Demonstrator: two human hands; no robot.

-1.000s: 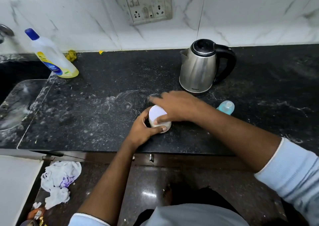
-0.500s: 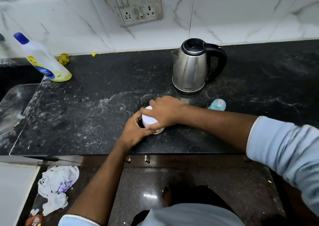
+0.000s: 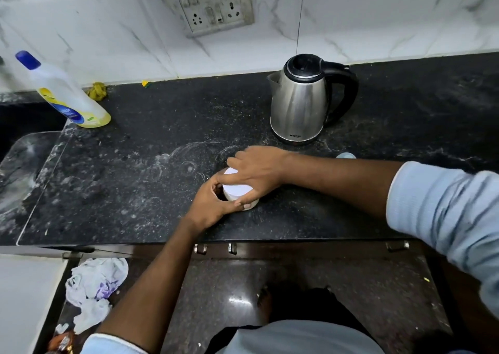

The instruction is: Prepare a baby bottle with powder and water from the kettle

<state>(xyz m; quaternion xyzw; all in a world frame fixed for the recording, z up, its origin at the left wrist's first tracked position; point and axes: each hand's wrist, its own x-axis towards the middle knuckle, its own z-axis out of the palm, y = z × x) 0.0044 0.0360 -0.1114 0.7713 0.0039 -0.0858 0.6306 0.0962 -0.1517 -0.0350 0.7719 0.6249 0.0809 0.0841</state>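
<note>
As I read the head view, white jar (image 3: 237, 191): upright, long axis vertical, top up, on the black counter (image 3: 135, 180) in front of the kettle (image 3: 299, 102).
Left hand (image 3: 209, 209): wrapped round the jar's side.
Right hand (image 3: 259, 170): fingers curled over its top.
Kettle: spout points left.

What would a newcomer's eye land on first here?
Both hands meet on a white-lidded jar at the front of the black counter: left hand holding its side, right hand gripping its top. Behind stands a steel kettle; a blue-capped cleaner bottle stands far left.
</note>
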